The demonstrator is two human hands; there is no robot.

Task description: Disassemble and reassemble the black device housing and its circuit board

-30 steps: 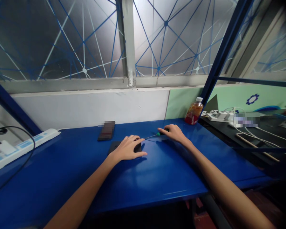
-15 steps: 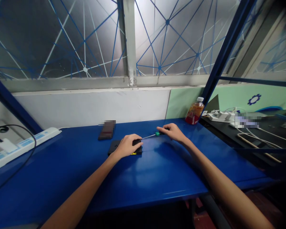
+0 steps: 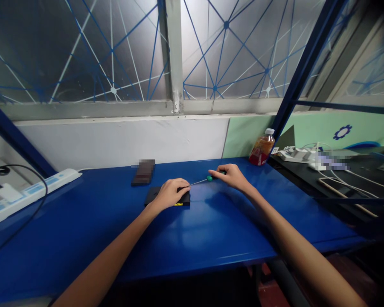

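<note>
A flat black device [image 3: 153,195] lies on the blue table [image 3: 211,230]. My left hand [image 3: 170,192] rests on it with the fingers curled, pressing it down. My right hand [image 3: 231,175] is closed on a green-handled screwdriver [image 3: 208,178]. Its thin shaft slants down to the left, and the tip reaches the black device beside my left fingers.
A second dark flat object [image 3: 143,172] lies behind the device. A white power strip [image 3: 28,194] with a black cable sits at the far left. An orange drink bottle [image 3: 260,147] stands at the back right. Beyond the blue frame post, a dark bench [image 3: 345,179] holds chargers and cables.
My left hand has slid back along the black device and its fingers have curled. The screwdriver tip has moved left to meet the device by my left fingers.
</note>
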